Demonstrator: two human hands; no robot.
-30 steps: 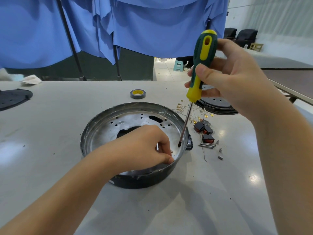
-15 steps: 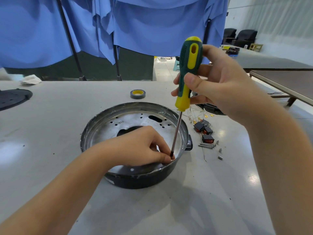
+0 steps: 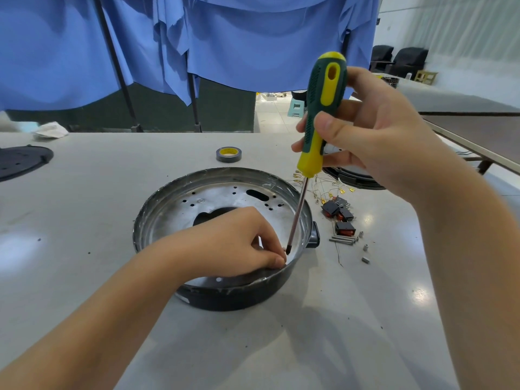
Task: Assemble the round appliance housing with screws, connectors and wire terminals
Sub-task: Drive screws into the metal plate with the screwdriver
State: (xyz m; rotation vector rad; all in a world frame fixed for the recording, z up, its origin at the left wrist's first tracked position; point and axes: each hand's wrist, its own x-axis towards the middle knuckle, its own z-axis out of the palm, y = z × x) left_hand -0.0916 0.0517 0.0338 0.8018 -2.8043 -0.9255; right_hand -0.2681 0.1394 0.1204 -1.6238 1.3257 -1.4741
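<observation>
Green-and-yellow screwdriver (image 3: 320, 119) handle above the housing (image 3: 225, 294), which is black outside, silvery within. Behind the housing, grey tape (image 3: 228, 154) with a yellow core; beyond, blue curtains (image 3: 253, 38). Right of it, black-and-red switches (image 3: 339, 216).

Left hand (image 3: 236, 243) reached in from lower left, forearm bare, fingers curled, thumb and fingertips pinched together at centre frame, what they held too small to tell. Right hand (image 3: 374, 136) raised at upper right, forearm entering from lower right, thumb and fingers wrapped round a screwdriver (image 3: 320, 119) handle, shaft angled down toward the left fingertips.
</observation>
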